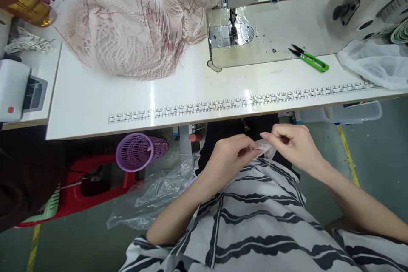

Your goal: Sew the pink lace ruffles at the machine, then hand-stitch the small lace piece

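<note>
Over my lap, below the table's front edge, my left hand (pixel 231 157) pinches a small piece of pale, sheer fabric (pixel 265 146). Close beside it on the right, my right hand (pixel 293 142) has thumb and fingers pressed together at the fabric's other side. A heap of pale pink lace (pixel 127 34) with loose red threads lies on the white table (pixel 86 106), left of the sewing machine's needle plate (pixel 219 36). Green thread snips (pixel 309 58) rest on the machine bed, right of the needle.
A printed ruler strip (pixel 207 106) runs along the table's front edge. White sheer cloth (pixel 376 61) lies at the right. Below are a purple basket (pixel 135 153), a red stool-like object (pixel 79 191), clear plastic (pixel 153 195) and a clear bin (pixel 353 112).
</note>
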The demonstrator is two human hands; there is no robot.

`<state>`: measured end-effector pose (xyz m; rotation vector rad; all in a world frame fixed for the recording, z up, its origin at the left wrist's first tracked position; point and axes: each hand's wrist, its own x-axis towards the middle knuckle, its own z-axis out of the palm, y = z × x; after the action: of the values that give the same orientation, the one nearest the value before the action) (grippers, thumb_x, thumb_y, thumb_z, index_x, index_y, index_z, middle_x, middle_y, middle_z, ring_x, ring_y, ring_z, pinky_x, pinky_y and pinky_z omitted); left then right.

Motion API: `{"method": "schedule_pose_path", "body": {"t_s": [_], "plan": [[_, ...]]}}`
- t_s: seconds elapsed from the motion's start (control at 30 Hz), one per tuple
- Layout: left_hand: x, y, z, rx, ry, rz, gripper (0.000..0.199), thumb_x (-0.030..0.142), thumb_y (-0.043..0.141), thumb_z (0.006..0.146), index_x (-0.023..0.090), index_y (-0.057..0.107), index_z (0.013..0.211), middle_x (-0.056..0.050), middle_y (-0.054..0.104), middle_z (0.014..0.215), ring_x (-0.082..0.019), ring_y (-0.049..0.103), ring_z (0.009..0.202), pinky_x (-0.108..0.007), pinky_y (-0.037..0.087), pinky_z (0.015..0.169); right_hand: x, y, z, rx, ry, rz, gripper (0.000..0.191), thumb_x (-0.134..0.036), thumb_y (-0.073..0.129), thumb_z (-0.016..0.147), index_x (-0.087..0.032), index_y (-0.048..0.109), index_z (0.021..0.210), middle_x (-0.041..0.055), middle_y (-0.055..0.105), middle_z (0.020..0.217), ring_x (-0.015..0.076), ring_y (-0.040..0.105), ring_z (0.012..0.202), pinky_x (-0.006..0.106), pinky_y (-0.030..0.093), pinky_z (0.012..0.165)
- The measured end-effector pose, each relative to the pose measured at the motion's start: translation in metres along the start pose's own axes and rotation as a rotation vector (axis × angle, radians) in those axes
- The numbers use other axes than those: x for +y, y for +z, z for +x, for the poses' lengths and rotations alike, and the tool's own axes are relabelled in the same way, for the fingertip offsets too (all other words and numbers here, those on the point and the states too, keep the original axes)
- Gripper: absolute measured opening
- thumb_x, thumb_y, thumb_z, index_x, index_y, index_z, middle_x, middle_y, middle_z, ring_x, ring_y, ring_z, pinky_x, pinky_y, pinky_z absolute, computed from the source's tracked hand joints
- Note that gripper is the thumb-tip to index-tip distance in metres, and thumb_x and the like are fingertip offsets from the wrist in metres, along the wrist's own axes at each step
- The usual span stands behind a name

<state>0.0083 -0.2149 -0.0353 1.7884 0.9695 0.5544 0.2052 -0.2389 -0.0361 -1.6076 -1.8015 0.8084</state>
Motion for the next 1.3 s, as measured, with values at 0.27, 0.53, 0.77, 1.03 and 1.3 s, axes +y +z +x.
{"method": "schedule_pose_path", "body": {"t_s": [0.27, 0.53, 0.77, 1.03, 1.3], "plan": [[-0.001, 0.002, -0.003, 0.132, -0.027, -0.225, 0.021, 0.025, 0.072, 0.085, 0.016, 0.064, 0.067, 0.002, 0.061, 0.065, -0.008, 0.052, 0.059, -0.019, 0.038, 0.053, 0.009, -0.003, -0.002, -0.064, 0.211, 0.369, 0.049, -0.036, 0.057, 0.09, -0.019, 0.025, 0.056, -0.0056, 0.022, 0.054, 0.007, 0.02, 0.052, 0.027, 0.017, 0.049], [-0.003, 0.007, -0.01, 0.178, -0.097, -0.386, 0.022, 0.028, 0.072, 0.084, 0.016, 0.065, 0.068, 0.002, 0.059, 0.065, -0.008, 0.05, 0.058, -0.02, 0.038, 0.054, 0.005, -0.01, -0.005, -0.045, 0.193, 0.291, 0.048, -0.034, 0.056, 0.09, -0.019, 0.024, 0.058, -0.0051, 0.021, 0.056, 0.0077, 0.02, 0.054, 0.027, 0.017, 0.05], [0.002, 0.011, 0.002, -0.033, -0.052, -0.201, 0.018, 0.036, 0.071, 0.085, 0.022, 0.071, 0.096, 0.008, 0.043, 0.053, -0.007, 0.031, 0.049, -0.021, 0.026, 0.048, -0.001, -0.005, 0.004, -0.074, 0.134, 0.211, 0.047, -0.034, 0.054, 0.091, -0.02, 0.023, 0.059, -0.0055, 0.021, 0.055, 0.0077, 0.019, 0.054, 0.027, 0.016, 0.049], [0.003, 0.006, 0.002, 0.098, 0.139, 0.121, 0.017, 0.028, 0.058, 0.094, 0.019, 0.069, 0.084, -0.003, 0.061, 0.089, -0.009, 0.052, 0.066, -0.021, 0.038, 0.058, 0.006, -0.003, -0.001, -0.031, 0.022, 0.112, 0.045, -0.027, 0.052, 0.091, -0.02, 0.019, 0.06, -0.0054, 0.018, 0.055, 0.0075, 0.017, 0.054, 0.026, 0.015, 0.049], [0.013, 0.006, 0.007, -0.11, -0.044, 0.052, 0.01, 0.018, 0.051, 0.095, 0.019, 0.061, 0.096, 0.003, 0.062, 0.079, -0.01, 0.055, 0.067, -0.02, 0.041, 0.064, 0.003, 0.003, 0.005, -0.019, 0.042, 0.122, 0.045, -0.03, 0.052, 0.091, -0.019, 0.022, 0.059, -0.0057, 0.021, 0.054, 0.0074, 0.019, 0.053, 0.025, 0.017, 0.049]]}}
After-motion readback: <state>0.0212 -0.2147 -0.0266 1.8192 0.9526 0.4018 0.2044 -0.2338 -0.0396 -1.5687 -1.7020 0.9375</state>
